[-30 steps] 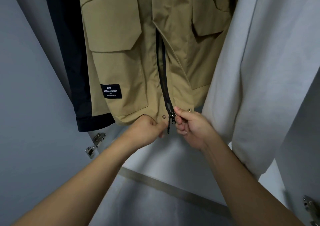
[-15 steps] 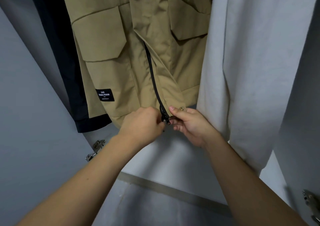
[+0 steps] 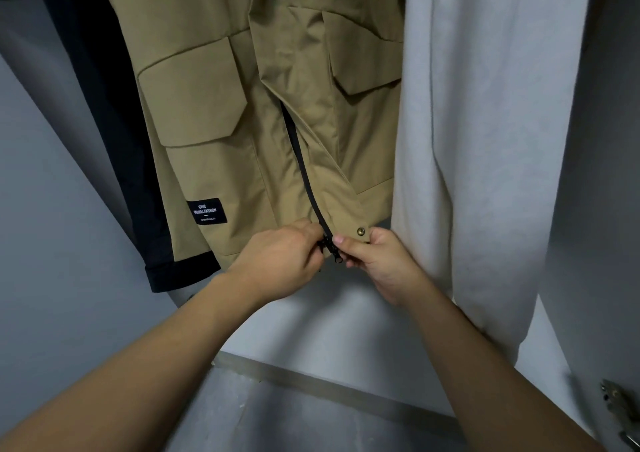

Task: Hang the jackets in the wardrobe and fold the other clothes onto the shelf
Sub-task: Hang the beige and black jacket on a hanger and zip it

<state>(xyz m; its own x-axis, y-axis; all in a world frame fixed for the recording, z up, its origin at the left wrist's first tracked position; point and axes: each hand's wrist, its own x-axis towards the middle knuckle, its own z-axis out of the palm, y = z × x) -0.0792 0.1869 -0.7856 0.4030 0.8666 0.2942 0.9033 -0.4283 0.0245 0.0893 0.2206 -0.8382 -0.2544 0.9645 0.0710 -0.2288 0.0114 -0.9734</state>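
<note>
Here three garments hang side by side: a tan jacket (image 3: 242, 105) in the upper middle of the frame, a dark jacket (image 3: 104, 122) behind it at the upper left, and a pale grey garment (image 3: 485, 140) filling the right side. The tan jacket shows two flap pockets, one black zipper (image 3: 301, 161) running down its front, and one brass snap (image 3: 361, 232) at the hem.

Two bare hands meet at the bottom of that zipper, in the middle of the frame, forearms reaching up from the lower corners. The left hand (image 3: 280, 261) is curled, knuckles up, its fingers closed on the hem and the zipper end. The right hand (image 3: 377, 261) pinches the opposite hem edge just below the snap, thumb on top beside the zipper slider (image 3: 334, 249).

One black label (image 3: 206, 211) low on the jacket's left side reads "CHIC CASUAL FASHION"; the smaller line beneath is too small to read.

One metal hinge (image 3: 620, 403) shows at the lower right edge.
</note>
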